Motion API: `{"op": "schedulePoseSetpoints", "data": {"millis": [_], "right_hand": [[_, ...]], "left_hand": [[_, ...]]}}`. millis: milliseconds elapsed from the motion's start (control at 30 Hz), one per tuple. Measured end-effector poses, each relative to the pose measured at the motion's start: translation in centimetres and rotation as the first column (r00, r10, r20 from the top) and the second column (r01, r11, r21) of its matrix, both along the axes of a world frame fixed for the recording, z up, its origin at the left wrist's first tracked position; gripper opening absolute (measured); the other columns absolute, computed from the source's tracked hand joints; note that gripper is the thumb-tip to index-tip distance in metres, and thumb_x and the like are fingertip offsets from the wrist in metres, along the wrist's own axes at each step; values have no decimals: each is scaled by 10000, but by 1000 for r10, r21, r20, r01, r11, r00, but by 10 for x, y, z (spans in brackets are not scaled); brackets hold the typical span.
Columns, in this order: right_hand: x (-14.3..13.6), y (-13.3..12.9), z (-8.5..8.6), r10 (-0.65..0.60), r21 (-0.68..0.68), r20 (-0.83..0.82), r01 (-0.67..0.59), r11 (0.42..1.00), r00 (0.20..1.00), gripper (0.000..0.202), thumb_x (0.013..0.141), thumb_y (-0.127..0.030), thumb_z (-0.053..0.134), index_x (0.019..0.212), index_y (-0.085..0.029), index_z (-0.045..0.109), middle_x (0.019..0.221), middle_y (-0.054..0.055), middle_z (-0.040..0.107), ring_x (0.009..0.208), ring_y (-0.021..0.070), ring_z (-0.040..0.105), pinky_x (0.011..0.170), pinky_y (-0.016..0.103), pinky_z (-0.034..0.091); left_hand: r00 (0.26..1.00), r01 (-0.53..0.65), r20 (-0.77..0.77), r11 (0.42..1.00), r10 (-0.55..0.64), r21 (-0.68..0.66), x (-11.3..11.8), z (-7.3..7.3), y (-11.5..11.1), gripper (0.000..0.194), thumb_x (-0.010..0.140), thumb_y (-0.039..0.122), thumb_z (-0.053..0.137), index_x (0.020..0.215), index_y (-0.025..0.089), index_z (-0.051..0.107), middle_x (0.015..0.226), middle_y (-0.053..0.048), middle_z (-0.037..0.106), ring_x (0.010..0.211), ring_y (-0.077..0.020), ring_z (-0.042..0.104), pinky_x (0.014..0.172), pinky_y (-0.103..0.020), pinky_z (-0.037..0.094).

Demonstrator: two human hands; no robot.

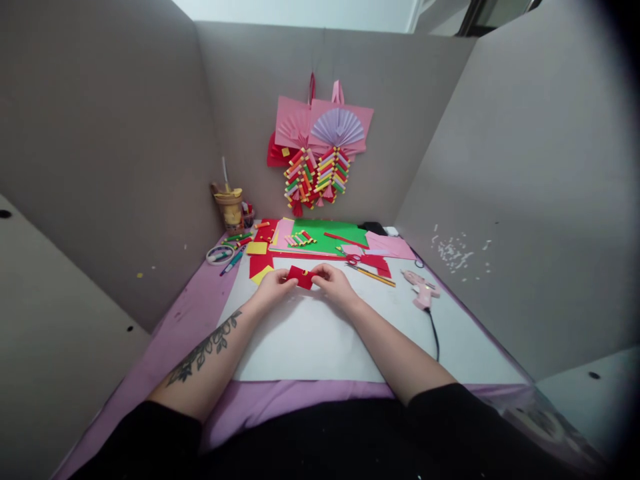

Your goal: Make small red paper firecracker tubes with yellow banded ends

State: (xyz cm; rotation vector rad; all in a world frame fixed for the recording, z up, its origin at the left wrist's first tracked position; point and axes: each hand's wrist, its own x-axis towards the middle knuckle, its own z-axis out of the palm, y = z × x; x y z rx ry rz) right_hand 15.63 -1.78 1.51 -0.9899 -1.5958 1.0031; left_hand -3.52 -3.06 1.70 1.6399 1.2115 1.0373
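A small red piece of paper (299, 279) with a yellow mark on its upper edge is held up over the white sheet (320, 340). My left hand (277, 287) pinches its left side, and my right hand (334, 283) grips the right side. Beyond the hands lie a red paper (261, 265) and a yellow piece (263, 274). Scissors with red handles (353, 259) and a yellow pencil (375, 275) rest to the right of my right hand.
A pink glue gun (423, 291) with a black cord lies at right. Green paper (345, 231) with small paper rolls (301, 239) is at the back. A tape roll (220, 255) and a pot of tools (231, 210) stand left. Paper decorations (325, 143) hang on the grey wall.
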Motion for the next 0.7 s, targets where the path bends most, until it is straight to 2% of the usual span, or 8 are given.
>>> {"op": "schedulePoseSetpoints", "data": {"millis": [133,233,400,567,633,700], "right_hand": [[2,-2,8,-144,76,-14,145,987,989,167,690,-291,584,805,-177,625,832,34,626,773,165,557,743,302,437],[0,-7,14,-118,101,75,110,989,990,177,675,-276,602,817,-178,644,766,18,621,703,153,541,699,289,432],[-7,-16,20,33,46,137,-40,998,990,120,680,-259,595,760,-181,637,715,-9,623,648,131,524,636,256,415],[-10,-20,23,38,29,149,-43,999,988,164,664,-230,603,814,-172,634,769,7,651,666,134,549,613,246,416],[-10,-19,22,18,30,145,-23,999,989,166,664,-214,593,820,-168,626,782,14,656,668,139,559,616,253,426],[-10,-18,19,-32,65,157,22,998,987,163,675,-202,579,828,-169,625,797,23,661,678,150,571,629,269,441]], "left_hand": [[984,-21,-172,981,55,192,1,6,-2,227,749,331,546,736,156,690,710,-26,655,654,-154,557,597,-239,393],[969,10,-238,962,57,274,2,9,-4,167,718,301,587,710,177,699,762,-39,670,718,-172,571,658,-251,409],[979,9,-200,976,35,215,3,10,-6,178,737,299,574,722,173,699,711,-24,666,658,-155,563,609,-238,394],[983,-10,-179,991,34,134,4,8,-5,260,768,355,540,696,149,681,600,-3,613,567,-138,527,526,-232,374],[987,-21,-152,988,44,151,5,8,-5,241,768,343,546,733,151,687,676,-18,639,640,-150,567,579,-238,418],[988,-99,-98,975,120,198,5,9,-5,186,733,304,594,784,153,691,839,-48,657,755,-163,599,671,-253,457]]}}
